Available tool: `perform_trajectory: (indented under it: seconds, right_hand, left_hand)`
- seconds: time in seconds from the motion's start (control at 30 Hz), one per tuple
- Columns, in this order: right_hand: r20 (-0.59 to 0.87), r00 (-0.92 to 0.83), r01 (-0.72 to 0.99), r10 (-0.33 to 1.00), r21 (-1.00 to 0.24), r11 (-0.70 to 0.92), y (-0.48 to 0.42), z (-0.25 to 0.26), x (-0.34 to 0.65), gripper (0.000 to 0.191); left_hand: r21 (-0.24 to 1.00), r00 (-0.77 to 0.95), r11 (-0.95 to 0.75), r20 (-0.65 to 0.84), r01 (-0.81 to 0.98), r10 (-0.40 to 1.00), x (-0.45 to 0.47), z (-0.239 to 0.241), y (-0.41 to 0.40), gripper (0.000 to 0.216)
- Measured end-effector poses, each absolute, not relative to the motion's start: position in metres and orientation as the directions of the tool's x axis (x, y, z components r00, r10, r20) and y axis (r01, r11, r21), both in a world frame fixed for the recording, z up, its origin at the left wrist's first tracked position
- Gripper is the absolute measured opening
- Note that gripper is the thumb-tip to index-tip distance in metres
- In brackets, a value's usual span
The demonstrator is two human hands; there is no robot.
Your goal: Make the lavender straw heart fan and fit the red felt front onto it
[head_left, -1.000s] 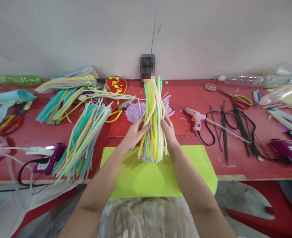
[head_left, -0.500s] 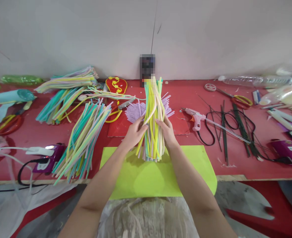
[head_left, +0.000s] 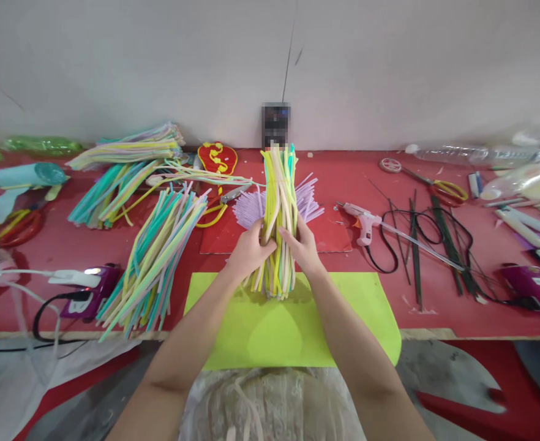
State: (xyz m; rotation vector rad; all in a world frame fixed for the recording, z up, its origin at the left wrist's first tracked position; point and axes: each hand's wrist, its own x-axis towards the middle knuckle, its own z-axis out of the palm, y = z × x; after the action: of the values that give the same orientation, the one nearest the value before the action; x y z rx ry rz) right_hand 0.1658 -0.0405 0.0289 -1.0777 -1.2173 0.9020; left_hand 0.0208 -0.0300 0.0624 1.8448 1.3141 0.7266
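Both of my hands are wrapped round an upright bundle of pastel straws (head_left: pixel 279 202), mostly yellow, cream and green. My left hand (head_left: pixel 248 251) grips it from the left and my right hand (head_left: pixel 301 245) from the right, fingers closed round the stems. The bundle's lower ends stand on a lime-green sheet (head_left: pixel 292 327) at the table's front edge. Behind the bundle lies a fan of lilac straws (head_left: pixel 247 208) on a red card (head_left: pixel 334 236).
A loose pile of mixed straws (head_left: pixel 153 260) lies left of the sheet, more straw piles (head_left: pixel 123 162) behind it. A glue gun (head_left: pixel 364 220), dark wires (head_left: pixel 435 236) and scissors (head_left: pixel 439 187) lie to the right. A purple device (head_left: pixel 89 291) sits front left on the red table (head_left: pixel 59 245).
My hands have closed in and squeezed the bundle tighter. The straws now stand straighter and closer together, and the bundle has shifted slightly left.
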Motion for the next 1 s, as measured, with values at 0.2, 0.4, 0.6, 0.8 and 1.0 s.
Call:
perform_trajectory:
  seconds: [0.2, 0.4, 0.6, 0.8, 1.0]
  right_hand:
    - [0.177, 0.147, -0.117, 0.973, -0.974, 0.195, -0.040, 0.036, 0.172, 0.061]
    - [0.121, 0.134, -0.184, 0.984, -0.972, 0.144, -0.041, 0.031, 0.173, 0.055]
    - [0.097, 0.119, -0.197, 0.988, -0.973, 0.119, -0.042, 0.033, 0.173, 0.052]
    - [0.147, 0.153, -0.093, 0.977, -0.982, 0.162, -0.041, 0.030, 0.164, 0.071]
    - [0.252, 0.203, -0.039, 0.946, -0.963, 0.265, -0.038, 0.028, 0.167, 0.078]
  left_hand:
    - [0.907, 0.365, -0.193, 0.047, 0.375, 0.930, 0.015, 0.057, -0.022, 0.041]
    - [0.911, 0.418, -0.217, 0.055, 0.351, 0.907, 0.010, 0.056, -0.019, 0.039]
    - [0.898, 0.432, -0.235, 0.058, 0.371, 0.900, 0.008, 0.060, -0.020, 0.038]
    - [0.911, 0.457, -0.220, 0.040, 0.349, 0.888, 0.011, 0.059, -0.022, 0.038]
    - [0.956, 0.520, -0.214, 0.079, 0.203, 0.850, 0.015, 0.053, -0.023, 0.044]
